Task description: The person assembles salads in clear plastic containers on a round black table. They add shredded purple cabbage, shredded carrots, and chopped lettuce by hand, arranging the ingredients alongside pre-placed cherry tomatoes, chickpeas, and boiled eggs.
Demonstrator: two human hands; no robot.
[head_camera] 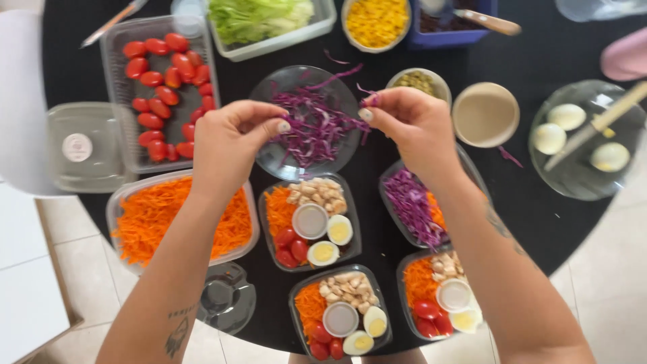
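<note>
Shredded red cabbage (313,125), heaped in a clear glass bowl (269,91) mid-table: light, limp, springy strands, likely to shed, best taken in loose tufts from the heap's top; left hand (229,145) fingertips gathered above it, apparently empty; right hand (411,125) pinching a few shreds.

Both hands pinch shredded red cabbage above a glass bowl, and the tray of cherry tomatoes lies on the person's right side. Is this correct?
Not fully. In the head view, the left hand and right hand do pinch shredded red cabbage above the glass bowl, but the tray of cherry tomatoes lies on the person's left side, not the right.
</note>
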